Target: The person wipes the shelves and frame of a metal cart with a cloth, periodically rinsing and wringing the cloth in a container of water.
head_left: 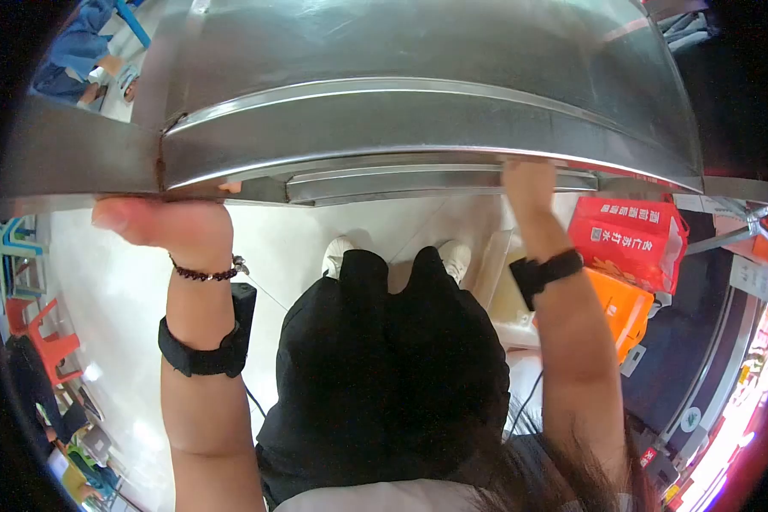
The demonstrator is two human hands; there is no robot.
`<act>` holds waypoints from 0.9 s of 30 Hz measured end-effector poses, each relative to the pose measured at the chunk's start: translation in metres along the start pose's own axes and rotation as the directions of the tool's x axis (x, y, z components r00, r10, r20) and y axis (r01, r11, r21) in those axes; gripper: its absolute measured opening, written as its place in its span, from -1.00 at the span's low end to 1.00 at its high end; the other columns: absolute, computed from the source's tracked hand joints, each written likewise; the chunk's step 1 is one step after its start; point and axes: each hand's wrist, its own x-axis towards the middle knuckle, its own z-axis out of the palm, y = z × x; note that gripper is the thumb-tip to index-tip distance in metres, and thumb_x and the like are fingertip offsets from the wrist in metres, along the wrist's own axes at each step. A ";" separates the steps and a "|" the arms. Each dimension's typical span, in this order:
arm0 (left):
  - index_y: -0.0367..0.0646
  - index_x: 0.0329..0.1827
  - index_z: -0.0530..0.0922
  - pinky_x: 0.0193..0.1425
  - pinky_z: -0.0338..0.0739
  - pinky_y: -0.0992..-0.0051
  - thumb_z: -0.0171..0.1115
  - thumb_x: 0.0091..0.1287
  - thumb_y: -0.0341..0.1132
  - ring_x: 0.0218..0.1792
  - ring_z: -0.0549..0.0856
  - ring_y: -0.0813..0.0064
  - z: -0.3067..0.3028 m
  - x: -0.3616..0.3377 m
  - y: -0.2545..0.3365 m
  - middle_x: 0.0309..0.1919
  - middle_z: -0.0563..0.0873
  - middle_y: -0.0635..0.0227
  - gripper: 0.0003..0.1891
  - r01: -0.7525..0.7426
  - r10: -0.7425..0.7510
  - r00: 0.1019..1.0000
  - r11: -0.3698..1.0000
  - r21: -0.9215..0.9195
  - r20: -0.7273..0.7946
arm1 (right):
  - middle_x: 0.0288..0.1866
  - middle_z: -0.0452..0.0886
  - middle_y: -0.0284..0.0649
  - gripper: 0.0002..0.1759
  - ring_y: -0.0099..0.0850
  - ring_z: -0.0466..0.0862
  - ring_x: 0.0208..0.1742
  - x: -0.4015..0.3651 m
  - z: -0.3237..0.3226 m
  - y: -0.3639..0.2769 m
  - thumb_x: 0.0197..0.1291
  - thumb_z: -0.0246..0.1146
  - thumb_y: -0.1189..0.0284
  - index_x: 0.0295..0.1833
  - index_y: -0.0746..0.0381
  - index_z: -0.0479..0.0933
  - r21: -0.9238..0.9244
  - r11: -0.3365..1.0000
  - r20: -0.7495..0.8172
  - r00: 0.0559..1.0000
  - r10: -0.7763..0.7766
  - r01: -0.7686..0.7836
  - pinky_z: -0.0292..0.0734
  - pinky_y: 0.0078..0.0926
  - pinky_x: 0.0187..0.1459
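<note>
A stainless-steel table (pixel 418 128) spans the top of the view, its front edge facing me. My left hand (pixel 166 226) is under the left part of that edge, gripping it from below. Its thumb points left along the rim, and a bit of finger shows behind the edge; the other fingers are hidden. My right hand (pixel 529 183) reaches up beneath the right part of the edge, slightly blurred, its fingers out of sight. Whether it grips anything cannot be seen. A lower steel rail (pixel 401 185) runs behind the front edge, between the hands.
A red bag (pixel 627 243) and an orange bag (pixel 619 311) stand right of my right forearm, beside a pale plastic box (pixel 508 290). Red stool (pixel 51 341) and blue-green stools (pixel 17 252) are at the left. A seated person (pixel 72 55) is at upper left.
</note>
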 end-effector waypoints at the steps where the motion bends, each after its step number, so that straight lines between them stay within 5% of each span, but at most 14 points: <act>1: -0.10 -0.03 0.22 -0.80 0.36 0.59 -0.36 -0.24 0.52 -0.64 0.52 0.47 0.002 -0.002 0.003 -0.36 0.49 0.29 -0.09 0.025 -0.025 1.000 1.000 -0.012 0.006 | -0.48 0.54 -0.12 -0.79 -0.28 0.54 -0.38 -0.003 -0.008 -0.023 -0.10 -0.03 0.43 -0.51 0.27 0.50 0.105 0.994 0.060 0.998 0.036 -0.042 0.34 -0.31 -0.29; 4: -0.11 0.00 0.16 -0.81 0.37 0.58 -0.35 -0.22 0.51 -0.68 0.51 0.45 -0.001 -0.004 0.008 -0.36 0.48 0.24 -0.09 0.092 -0.087 0.991 0.995 -0.043 0.099 | -0.51 0.50 -0.12 -0.83 -0.24 0.52 -0.44 -0.011 -0.009 -0.098 -0.11 -0.03 0.44 -0.49 0.20 0.49 0.270 0.894 -0.435 0.874 -0.219 0.359 0.36 -0.25 -0.33; 5: -0.11 0.01 0.13 -0.82 0.38 0.59 -0.34 -0.21 0.50 -0.69 0.51 0.45 -0.003 -0.004 0.008 -0.37 0.48 0.23 -0.10 0.112 -0.102 0.977 0.993 -0.042 0.188 | -0.44 0.50 -0.09 -0.82 -0.22 0.52 -0.44 -0.009 -0.023 -0.127 -0.10 -0.03 0.45 -0.41 0.21 0.48 0.323 0.870 -0.307 0.910 -0.278 0.374 0.40 -0.26 -0.37; 6: -0.28 -0.19 0.21 -0.77 0.39 0.64 -0.23 -0.17 0.44 -0.72 0.51 0.50 0.002 -0.006 0.012 -0.55 0.48 0.21 -0.15 0.077 -0.055 0.986 0.988 -0.135 0.155 | -0.44 0.50 -0.10 -0.83 -0.21 0.51 -0.44 -0.008 -0.033 -0.157 -0.10 -0.03 0.45 -0.40 0.21 0.46 0.449 0.793 -0.322 0.902 -0.287 0.412 0.41 -0.28 -0.38; 8: -0.28 -0.20 0.22 -0.77 0.38 0.65 -0.23 -0.18 0.44 -0.72 0.51 0.52 0.002 -0.007 0.012 -0.56 0.49 0.22 -0.15 0.080 -0.058 0.986 0.987 -0.138 0.156 | -0.44 0.49 -0.10 -0.84 -0.21 0.51 -0.45 -0.010 -0.049 -0.185 -0.10 -0.03 0.45 -0.40 0.22 0.45 0.570 0.688 -0.346 0.891 -0.294 0.448 0.43 -0.31 -0.39; 10: -0.28 -0.28 0.27 -0.78 0.35 0.69 -0.23 -0.19 0.45 -0.71 0.50 0.57 -0.001 -0.008 0.013 -0.59 0.50 0.27 -0.17 0.143 -0.116 0.981 0.975 -0.173 0.158 | -0.47 0.48 -0.12 -0.87 -0.20 0.51 -0.47 -0.012 -0.064 -0.193 -0.12 -0.01 0.46 -0.41 0.22 0.41 0.613 0.468 -0.593 0.762 -0.258 0.636 0.44 -0.35 -0.43; 12: -0.29 -0.26 0.29 -0.66 0.36 0.66 -0.23 -0.19 0.45 -0.62 0.49 0.57 -0.002 -0.008 0.009 -0.54 0.49 0.29 -0.16 0.147 -0.120 0.980 0.974 -0.173 0.159 | -0.48 0.47 -0.15 -0.88 -0.22 0.50 -0.45 -0.009 -0.060 -0.186 -0.15 0.01 0.46 -0.42 0.23 0.39 0.577 0.410 -0.636 0.704 -0.317 0.706 0.44 -0.37 -0.43; 14: -0.29 -0.25 0.30 -0.55 0.36 0.64 -0.22 -0.19 0.45 -0.53 0.48 0.58 -0.003 -0.010 0.006 -0.48 0.48 0.31 -0.15 0.143 -0.116 0.981 0.975 -0.171 0.158 | -0.40 0.44 -0.23 -0.86 -0.28 0.48 -0.37 -0.005 -0.051 -0.175 -0.23 0.05 0.45 -0.43 0.21 0.38 0.424 0.315 -0.771 0.521 -0.365 0.849 0.43 -0.42 -0.40; 21: -0.30 -0.21 0.33 -0.21 0.37 0.56 -0.20 -0.20 0.46 -0.24 0.45 0.58 -0.007 -0.015 -0.004 -0.32 0.46 0.37 -0.12 0.138 -0.108 0.979 0.975 -0.174 0.173 | -0.28 0.37 -0.43 -0.88 -0.44 0.40 -0.32 -0.020 -0.048 -0.157 -0.33 0.12 0.42 -0.52 0.08 0.40 0.166 0.313 -0.783 0.318 -0.535 0.935 0.38 -0.58 -0.38; 24: -0.29 -0.16 0.29 -0.39 0.44 0.57 -0.20 -0.21 0.46 -0.37 0.51 0.54 -0.009 -0.009 -0.002 -0.34 0.47 0.32 -0.11 0.139 -0.092 0.958 0.978 -0.158 0.271 | -0.31 0.37 -0.46 -0.94 -0.47 0.39 -0.30 -0.021 -0.033 -0.146 -0.35 0.12 0.41 -0.61 0.04 0.39 0.025 0.394 -0.747 0.280 -0.604 0.919 0.37 -0.61 -0.38; 27: -0.28 -0.12 0.25 -0.64 0.44 0.59 -0.21 -0.22 0.47 -0.55 0.54 0.48 -0.005 -0.008 0.009 -0.37 0.48 0.25 -0.09 0.210 -0.158 0.944 0.965 -0.160 0.289 | -0.31 0.37 -0.45 -0.87 -0.48 0.38 -0.29 -0.026 -0.024 -0.129 -0.34 0.13 0.39 -0.51 0.09 0.43 0.151 0.436 -0.786 0.375 -0.491 0.887 0.41 -0.58 -0.37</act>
